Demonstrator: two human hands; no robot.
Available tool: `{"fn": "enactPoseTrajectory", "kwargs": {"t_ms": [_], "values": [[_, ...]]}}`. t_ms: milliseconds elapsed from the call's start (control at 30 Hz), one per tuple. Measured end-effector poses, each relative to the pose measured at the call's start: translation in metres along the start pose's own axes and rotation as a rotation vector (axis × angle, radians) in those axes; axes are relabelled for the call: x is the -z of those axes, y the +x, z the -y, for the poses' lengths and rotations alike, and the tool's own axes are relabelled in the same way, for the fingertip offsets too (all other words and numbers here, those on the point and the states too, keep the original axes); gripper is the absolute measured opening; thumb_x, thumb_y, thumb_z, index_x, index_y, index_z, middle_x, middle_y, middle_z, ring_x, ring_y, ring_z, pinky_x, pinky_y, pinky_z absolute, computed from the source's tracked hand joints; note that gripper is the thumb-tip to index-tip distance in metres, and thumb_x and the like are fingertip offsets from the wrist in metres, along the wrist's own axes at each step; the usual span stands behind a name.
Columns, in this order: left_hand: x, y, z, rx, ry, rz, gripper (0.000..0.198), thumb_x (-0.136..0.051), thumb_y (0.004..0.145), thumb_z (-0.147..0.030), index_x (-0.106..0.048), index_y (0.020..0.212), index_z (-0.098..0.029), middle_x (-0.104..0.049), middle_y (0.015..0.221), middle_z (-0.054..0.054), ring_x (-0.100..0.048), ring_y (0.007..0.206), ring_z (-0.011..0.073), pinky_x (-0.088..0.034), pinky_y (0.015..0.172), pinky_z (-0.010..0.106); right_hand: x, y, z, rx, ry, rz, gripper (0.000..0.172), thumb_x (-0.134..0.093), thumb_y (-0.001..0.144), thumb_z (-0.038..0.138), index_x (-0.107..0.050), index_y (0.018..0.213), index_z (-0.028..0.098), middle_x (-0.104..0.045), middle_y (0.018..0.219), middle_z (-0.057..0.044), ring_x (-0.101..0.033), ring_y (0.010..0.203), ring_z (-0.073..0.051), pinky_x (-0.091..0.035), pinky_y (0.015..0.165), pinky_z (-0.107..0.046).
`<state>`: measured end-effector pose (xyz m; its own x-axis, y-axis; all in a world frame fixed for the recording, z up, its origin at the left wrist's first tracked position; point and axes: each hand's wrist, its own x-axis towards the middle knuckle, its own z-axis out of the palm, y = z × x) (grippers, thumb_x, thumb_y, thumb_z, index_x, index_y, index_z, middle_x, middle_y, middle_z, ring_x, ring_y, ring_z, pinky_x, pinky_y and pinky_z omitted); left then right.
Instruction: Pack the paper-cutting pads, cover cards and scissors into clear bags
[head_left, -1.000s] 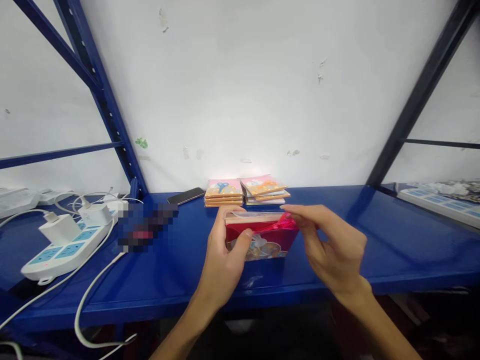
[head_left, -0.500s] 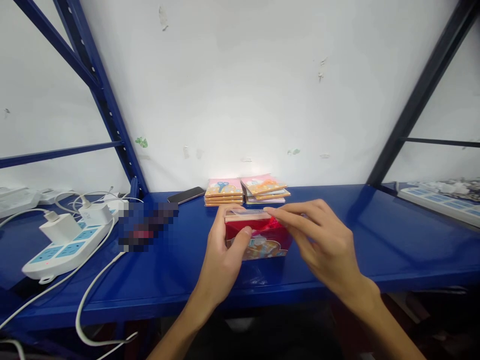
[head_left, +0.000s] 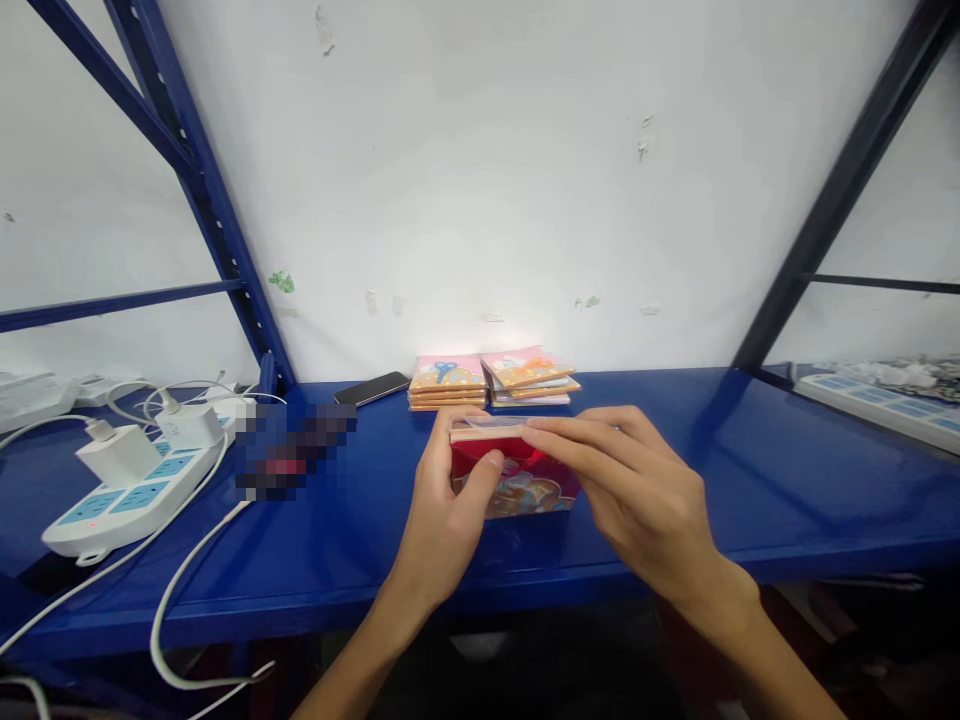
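Since 1 second ago, the right hand [head_left: 645, 490] has moved left along the pack [head_left: 529, 495], from its right corner to near the middle of its top edge. Its fingers [head_left: 589, 448] now lie straighter, and the bunched red film [head_left: 537, 456] is flatter and partly hidden behind them.

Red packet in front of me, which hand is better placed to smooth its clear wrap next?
Probably your right hand: its fingers lie at the top of the red packet, near the clear wrap. Your left hand is occupied gripping the left end.
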<state>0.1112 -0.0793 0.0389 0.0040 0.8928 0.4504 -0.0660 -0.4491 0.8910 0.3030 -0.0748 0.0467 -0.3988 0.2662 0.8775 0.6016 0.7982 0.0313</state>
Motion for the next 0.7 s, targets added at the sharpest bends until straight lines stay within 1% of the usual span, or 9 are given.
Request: {"fn": "enactPoseTrajectory", "kwargs": {"t_ms": [100,267,400,500,533,600,667,700], "values": [[0.001,0.001,0.001,0.014,0.003,0.019,0.02,-0.06,0.094,-0.026,-0.057,0.114,-0.023,-0.067,0.104,0.0,-0.062,0.096,0.0186,-0.048,0.084,0.027,-0.001,0.001,0.0,-0.004,0.038,-0.01,0.048,-0.055,0.094,-0.007,-0.067,0.132,0.021,-0.075,0.119,-0.006,-0.065,0.105,-0.019,-0.055,0.093,-0.034],[0.003,0.002,0.003,-0.008,0.045,0.026,0.019,-0.059,0.096,-0.026,-0.056,0.114,-0.023,-0.067,0.108,0.001,-0.062,0.101,0.0195,-0.048,0.089,0.028,0.0,0.003,0.001,-0.04,0.05,0.048,0.039,-0.061,0.095,0.002,-0.069,0.128,0.021,-0.074,0.12,-0.006,-0.066,0.108,-0.019,-0.054,0.095,-0.033],[0.002,0.001,0.002,0.029,-0.014,0.029,0.022,-0.062,0.095,-0.03,-0.055,0.114,-0.023,-0.066,0.105,0.001,-0.064,0.094,0.0182,-0.052,0.083,0.027,0.003,0.003,0.001,-0.08,-0.009,0.033,0.032,-0.065,0.094,0.007,-0.071,0.121,0.023,-0.073,0.116,-0.005,-0.065,0.102,-0.021,-0.054,0.089,-0.035],[0.003,0.002,0.003,0.077,-0.091,0.073,0.03,-0.065,0.092,-0.027,-0.052,0.119,-0.024,-0.067,0.108,0.001,-0.067,0.091,0.0176,-0.055,0.081,0.027,0.006,0.003,-0.006,-0.118,-0.12,-0.012,0.026,-0.068,0.093,0.015,-0.072,0.117,0.025,-0.072,0.115,-0.006,-0.062,0.098,-0.024,-0.054,0.086,-0.039],[0.005,0.003,0.005,0.086,-0.089,0.093,0.033,-0.065,0.092,-0.026,-0.052,0.121,-0.025,-0.068,0.111,0.002,-0.068,0.092,0.0182,-0.056,0.081,0.029,0.007,0.003,-0.01,-0.134,-0.157,-0.007,0.025,-0.069,0.093,0.019,-0.072,0.118,0.025,-0.071,0.118,-0.007,-0.061,0.099,-0.025,-0.054,0.087,-0.042],[0.008,0.008,0.009,0.066,-0.043,0.103,0.035,-0.066,0.09,-0.023,-0.054,0.122,-0.024,-0.069,0.117,0.004,-0.07,0.099,0.0206,-0.057,0.086,0.031,0.008,0.002,-0.019,-0.171,-0.183,0.04,0.031,-0.071,0.094,0.028,-0.07,0.125,0.024,-0.067,0.127,-0.01,-0.059,0.11,-0.029,-0.053,0.094,-0.047],[0.013,0.013,0.014,0.04,-0.01,0.086,0.03,-0.068,0.089,-0.024,-0.059,0.118,-0.022,-0.071,0.119,0.006,-0.069,0.109,0.0238,-0.056,0.093,0.033,0.007,0.0,-0.03,-0.218,-0.114,0.112,0.038,-0.07,0.095,0.033,-0.065,0.132,0.023,-0.066,0.133,-0.01,-0.058,0.121,-0.03,-0.05,0.102,-0.049],[0.015,0.016,0.016,0.037,-0.01,0.078,0.028,-0.069,0.088,-0.026,-0.061,0.115,-0.021,-0.072,0.12,0.007,-0.069,0.113,0.0254,-0.056,0.096,0.035,0.005,-0.001,-0.035,-0.255,-0.05,0.144,0.039,-0.069,0.096,0.034,-0.064,0.133,0.023,-0.068,0.132,-0.009,-0.06,0.121,-0.029,-0.051,0.104,-0.048]]}}
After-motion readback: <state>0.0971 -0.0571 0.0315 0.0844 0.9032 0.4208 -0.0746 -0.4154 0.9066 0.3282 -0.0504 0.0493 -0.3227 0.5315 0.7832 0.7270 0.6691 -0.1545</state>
